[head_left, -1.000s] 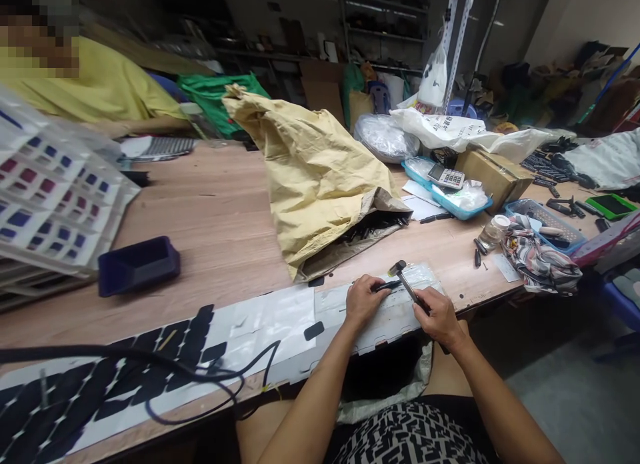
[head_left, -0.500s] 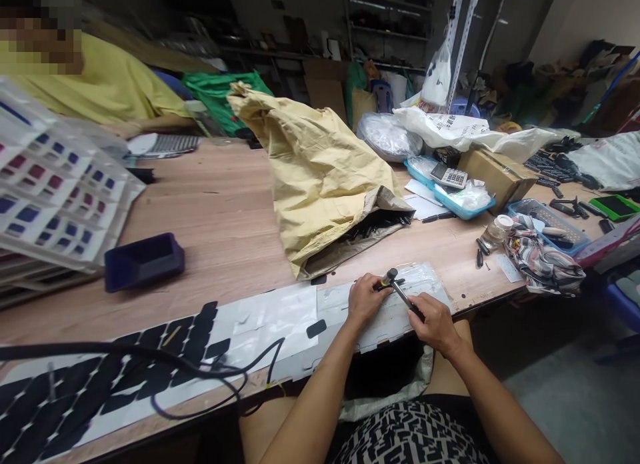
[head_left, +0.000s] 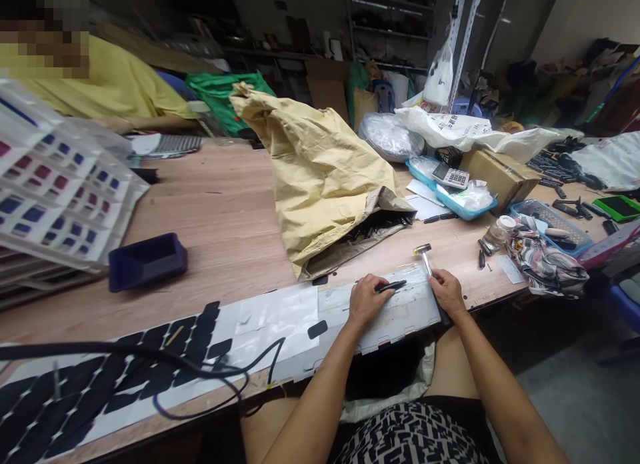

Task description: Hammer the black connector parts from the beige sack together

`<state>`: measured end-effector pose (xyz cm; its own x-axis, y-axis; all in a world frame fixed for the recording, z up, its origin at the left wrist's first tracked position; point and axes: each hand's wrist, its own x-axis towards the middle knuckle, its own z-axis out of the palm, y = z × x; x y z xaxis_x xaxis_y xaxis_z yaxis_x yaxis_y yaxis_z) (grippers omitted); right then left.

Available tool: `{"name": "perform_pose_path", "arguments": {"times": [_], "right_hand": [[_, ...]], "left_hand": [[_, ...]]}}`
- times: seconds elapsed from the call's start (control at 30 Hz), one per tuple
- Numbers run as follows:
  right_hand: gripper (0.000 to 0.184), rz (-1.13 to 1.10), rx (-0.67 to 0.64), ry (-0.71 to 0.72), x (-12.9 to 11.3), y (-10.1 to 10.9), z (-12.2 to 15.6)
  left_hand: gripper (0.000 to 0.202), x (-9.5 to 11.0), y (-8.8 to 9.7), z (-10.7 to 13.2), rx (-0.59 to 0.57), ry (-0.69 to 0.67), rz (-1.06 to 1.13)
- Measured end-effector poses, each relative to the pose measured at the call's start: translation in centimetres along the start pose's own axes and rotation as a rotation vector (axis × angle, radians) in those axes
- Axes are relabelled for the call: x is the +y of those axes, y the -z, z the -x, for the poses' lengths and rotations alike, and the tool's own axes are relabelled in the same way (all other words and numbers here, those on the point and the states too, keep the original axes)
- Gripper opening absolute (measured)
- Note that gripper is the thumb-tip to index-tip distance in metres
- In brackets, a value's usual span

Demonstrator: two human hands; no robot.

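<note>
My left hand (head_left: 367,299) is closed on a thin black piece (head_left: 393,286) and holds it down on the long white sheet (head_left: 280,317) that runs along the near table edge. My right hand (head_left: 447,292) grips the handle of a small hammer (head_left: 425,256). The hammer's head is lifted to the right of the black piece, over the bare wood. Black flat pieces (head_left: 100,384) cover the left part of the sheet, and one single black piece (head_left: 317,330) lies near my left forearm.
A big yellow paper sack (head_left: 320,177) lies open beyond my hands, black parts spilling out. A dark blue tray (head_left: 147,260) sits left; sample cards (head_left: 55,197) lie further left. A black cable (head_left: 150,364) crosses the sheet. A person in yellow (head_left: 100,84) sits far left. Boxes, calculator (head_left: 451,177) and cloth (head_left: 545,261) crowd the right.
The hammer head was down on the black piece half a second ago. My right hand has now swung it up and to the right. My left hand stays put.
</note>
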<state>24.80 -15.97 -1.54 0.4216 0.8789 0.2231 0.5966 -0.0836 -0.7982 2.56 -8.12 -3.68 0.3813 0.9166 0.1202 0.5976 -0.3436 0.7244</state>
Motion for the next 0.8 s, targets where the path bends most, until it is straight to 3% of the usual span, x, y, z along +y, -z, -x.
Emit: {"name": "perform_pose_path", "arguments": {"times": [0.2, 0.33, 0.43, 0.53, 0.6, 0.67, 0.8], "right_hand": [[0.028, -0.038, -0.001, -0.019, 0.7, -0.3, 0.0], [0.029, -0.044, 0.006, -0.022, 0.7, -0.3, 0.1], [0.029, -0.04, 0.006, -0.026, 0.7, -0.3, 0.1], [0.028, -0.029, 0.007, -0.03, 0.6, -0.3, 0.1], [0.028, -0.024, 0.008, -0.03, 0.4, -0.3, 0.2], [0.028, -0.016, 0.008, -0.026, 0.3, -0.3, 0.2], [0.027, -0.001, 0.014, -0.016, 0.2, -0.4, 0.3]], "left_hand": [[0.015, 0.9, 1.7, 1.9, -0.082, -0.096, 0.097], [0.015, 1.6, 2.1, 7.0, -0.129, -0.236, 0.151], [0.013, 1.8, 1.5, 11.1, -0.15, -0.313, 0.076], [0.021, 1.9, 0.8, 13.0, -0.171, -0.369, -0.018], [0.028, 2.0, 0.7, 12.4, -0.139, -0.37, -0.019], [0.027, 2.1, 0.9, 10.2, -0.051, -0.329, 0.021], [0.021, 1.6, 1.6, 1.8, 0.198, -0.113, 0.081]]}}
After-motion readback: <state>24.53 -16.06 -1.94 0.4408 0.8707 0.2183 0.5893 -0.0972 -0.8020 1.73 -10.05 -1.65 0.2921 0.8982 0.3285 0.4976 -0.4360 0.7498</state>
